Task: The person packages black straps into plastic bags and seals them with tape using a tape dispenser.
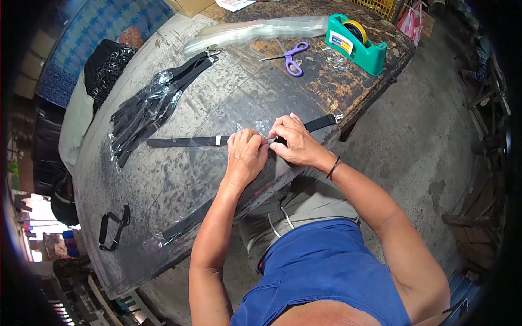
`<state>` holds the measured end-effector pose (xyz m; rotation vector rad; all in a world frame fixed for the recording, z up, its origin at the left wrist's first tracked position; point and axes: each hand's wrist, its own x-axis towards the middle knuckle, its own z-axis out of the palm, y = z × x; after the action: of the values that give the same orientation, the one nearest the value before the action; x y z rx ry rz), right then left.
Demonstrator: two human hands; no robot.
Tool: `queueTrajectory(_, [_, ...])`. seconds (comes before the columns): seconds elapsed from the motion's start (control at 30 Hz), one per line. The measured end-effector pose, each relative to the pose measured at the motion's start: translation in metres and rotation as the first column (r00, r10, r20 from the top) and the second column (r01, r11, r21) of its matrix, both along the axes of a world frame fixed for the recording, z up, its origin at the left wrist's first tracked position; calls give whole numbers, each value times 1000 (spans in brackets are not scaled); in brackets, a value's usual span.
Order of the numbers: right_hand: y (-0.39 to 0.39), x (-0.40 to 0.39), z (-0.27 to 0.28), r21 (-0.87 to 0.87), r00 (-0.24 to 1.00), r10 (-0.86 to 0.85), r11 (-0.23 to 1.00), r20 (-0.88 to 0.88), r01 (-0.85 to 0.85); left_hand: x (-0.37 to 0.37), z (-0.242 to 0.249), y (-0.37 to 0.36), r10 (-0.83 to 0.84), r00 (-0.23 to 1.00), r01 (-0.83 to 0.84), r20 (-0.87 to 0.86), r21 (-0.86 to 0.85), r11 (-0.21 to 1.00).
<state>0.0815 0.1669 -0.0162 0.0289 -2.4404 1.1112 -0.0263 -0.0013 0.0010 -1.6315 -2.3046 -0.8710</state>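
Observation:
A black strap (185,142) lies across the table in front of me, with a white band on its left part and a metal clip (339,117) at its right end. My left hand (246,155) is closed on its middle, the fingertips pressed together. Right beside it, my right hand (296,142) pinches the strap near a shiny bit of clear plastic. The fingers hide exactly what is between them. Clear plastic film (244,115) lies just behind my hands.
Black straps in clear plastic (157,98) are piled at the left. Long clear plastic sleeves (261,32), purple scissors (293,57) and a green tape dispenser (356,46) lie at the back. A looped black strap (113,228) sits front left. The worn table edge (380,89) runs along the right.

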Motion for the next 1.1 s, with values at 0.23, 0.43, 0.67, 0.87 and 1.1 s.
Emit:
queueTrajectory(0.23, [-2, -6, -13, 84, 999, -8, 996, 43, 5, 2, -5, 1, 2, 998, -2, -60, -9, 1000])
queueTrajectory(0.43, [-11, -11, -16, 161, 992, -102, 983, 68, 90, 7, -7, -5, 42, 930, -52, -365, -16, 999])
queueTrajectory(0.67, [-9, -18, -15, 170, 956, -138, 981, 260, 95, 8, -10, -7, 16, 887, -57, -462, -76, 995])
queueTrajectory(0.87, [-4, -14, -10, 133, 960, -99, 989, 263, 66, -1, -5, -2, -79, 947, 49, -311, -104, 993])
queueTrajectory(1.1, [4, 0, -12, 23, 1000, -1, 1000, 23, 0, -15, -7, 2, -135, 989, 133, -65, -36, 990])
